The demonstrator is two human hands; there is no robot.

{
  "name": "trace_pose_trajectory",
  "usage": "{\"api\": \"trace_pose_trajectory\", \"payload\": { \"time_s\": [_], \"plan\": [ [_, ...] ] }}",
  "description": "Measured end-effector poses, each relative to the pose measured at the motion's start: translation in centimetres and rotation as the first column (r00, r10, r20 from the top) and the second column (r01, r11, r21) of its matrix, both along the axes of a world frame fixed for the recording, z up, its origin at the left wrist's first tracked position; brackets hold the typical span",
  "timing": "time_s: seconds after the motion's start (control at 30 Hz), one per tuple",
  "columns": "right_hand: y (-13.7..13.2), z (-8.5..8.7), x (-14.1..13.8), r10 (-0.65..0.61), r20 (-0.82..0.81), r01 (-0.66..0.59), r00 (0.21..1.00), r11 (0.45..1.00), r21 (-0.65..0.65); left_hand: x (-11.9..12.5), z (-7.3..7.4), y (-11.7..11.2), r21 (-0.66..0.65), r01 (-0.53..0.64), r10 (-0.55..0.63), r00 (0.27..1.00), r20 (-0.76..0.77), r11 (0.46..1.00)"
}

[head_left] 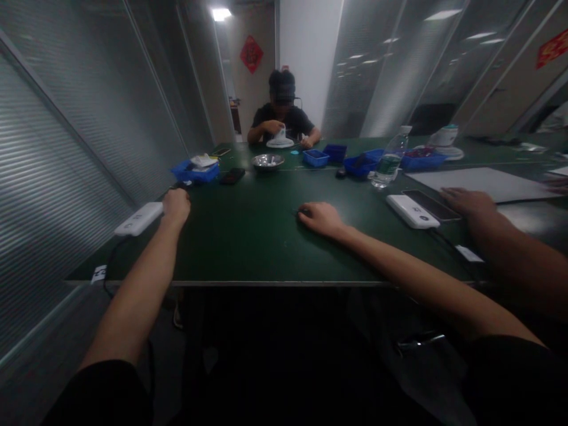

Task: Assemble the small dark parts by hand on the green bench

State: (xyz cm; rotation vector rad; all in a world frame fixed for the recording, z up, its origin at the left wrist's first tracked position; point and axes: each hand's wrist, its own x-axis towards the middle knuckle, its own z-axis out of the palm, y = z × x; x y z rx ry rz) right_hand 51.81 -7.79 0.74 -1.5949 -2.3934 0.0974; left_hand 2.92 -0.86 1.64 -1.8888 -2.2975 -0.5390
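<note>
My left hand (pixel 176 204) lies near the table's left edge with its fingers curled. Its outer side touches the end of a white power bank (pixel 138 219), and a small dark thing (pixel 180 186) shows just past the knuckles. What the fingers hold is hidden. My right hand (pixel 322 218) rests on the green table (pixel 248 248) near the middle. Its fingertips are drawn together on a small dark object (pixel 303 211).
A co-worker's hand (pixel 468 202) lies flat at the right, beside a phone (pixel 432 205) and a second white power bank (pixel 412 211). Further back are a water bottle (pixel 390 158), blue trays (pixel 360 164), a metal bowl (pixel 267 161) and white sheets (pixel 479 180). Another person sits at the far end.
</note>
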Motion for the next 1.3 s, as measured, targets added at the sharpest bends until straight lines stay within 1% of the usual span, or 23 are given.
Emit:
{"api": "trace_pose_trajectory", "payload": {
  "time_s": [0.07,0.1,0.17,0.2,0.23,0.27,0.33,0.37,0.4,0.47,0.5,0.57,0.67,0.83,1.07,1.2,1.3],
  "plan": [
    [-0.1,0.0,0.0,-0.001,-0.003,0.001,1.000,1.000,0.002,-0.1,-0.3,0.4,0.021,0.025,-0.026,1.000,0.005,0.999],
    [-0.1,0.0,0.1,-0.001,-0.003,0.001,1.000,1.000,0.005,0.1,-0.4,0.7,0.021,0.061,-0.062,0.998,0.023,0.998],
    [-0.1,0.0,0.1,0.009,-0.002,-0.009,1.000,1.000,0.015,1.2,-0.6,1.0,0.025,0.190,-0.192,0.977,0.098,0.981],
    [-0.1,0.0,0.2,0.021,-0.005,-0.021,1.000,1.000,0.021,2.2,-0.7,1.0,0.038,0.273,-0.276,0.951,0.142,0.961],
    [-0.1,-0.1,0.2,0.039,-0.013,-0.038,0.999,0.999,0.028,3.5,-0.8,0.9,0.066,0.375,-0.381,0.906,0.183,0.925],
    [0.0,-0.2,0.2,0.066,-0.026,-0.065,0.997,0.997,0.034,5.0,-0.8,0.6,0.098,0.481,-0.491,0.843,0.220,0.871],
    [-0.1,-0.3,0.3,0.146,-0.060,-0.143,0.987,0.989,0.048,8.4,-0.9,-0.2,0.143,0.672,-0.680,0.674,0.288,0.727],
    [-0.1,-0.4,0.3,0.190,-0.078,-0.186,0.979,0.981,0.059,10.2,-1.0,-0.8,0.148,0.748,-0.747,0.582,0.322,0.647],
    [-0.2,-0.4,0.3,0.235,-0.092,-0.229,0.968,0.971,0.071,12.0,-1.1,-1.4,0.147,0.795,-0.782,0.512,0.356,0.588],
    [-0.4,-0.5,0.1,0.310,-0.113,-0.300,0.944,0.949,0.097,15.1,-1.4,-2.5,0.160,0.846,-0.810,0.408,0.421,0.509],
    [-0.5,-0.5,0.0,0.342,-0.119,-0.331,0.932,0.938,0.108,16.3,-1.5,-3.0,0.167,0.863,-0.821,0.370,0.435,0.477],
    [-0.7,-0.6,-0.1,0.399,-0.124,-0.385,0.909,0.915,0.121,18.0,-1.8,-3.8,0.183,0.882,-0.837,0.319,0.445,0.434],
    [-0.9,-0.5,-0.3,0.449,-0.126,-0.435,0.884,0.892,0.126,18.9,-1.9,-4.4,0.195,0.892,-0.848,0.291,0.444,0.408],
    [-1.1,-0.4,-0.4,0.467,-0.129,-0.452,0.875,0.883,0.127,18.7,-1.9,-4.5,0.204,0.891,-0.841,0.276,0.466,0.405],
    [-1.3,-0.3,-0.5,0.476,-0.108,-0.464,0.873,0.878,0.119,19.6,-1.8,-5.3,0.213,0.913,-0.816,0.183,0.549,0.349],
    [-1.7,-0.2,-0.8,0.490,-0.132,-0.476,0.862,0.871,0.124,20.3,-2.1,-5.6,0.208,0.923,-0.822,0.166,0.545,0.324],
    [-1.8,-0.3,-1.0,0.476,-0.158,-0.459,0.865,0.878,0.134,20.5,-2.3,-5.6,0.196,0.925,-0.822,0.174,0.542,0.325]
  ]
}}
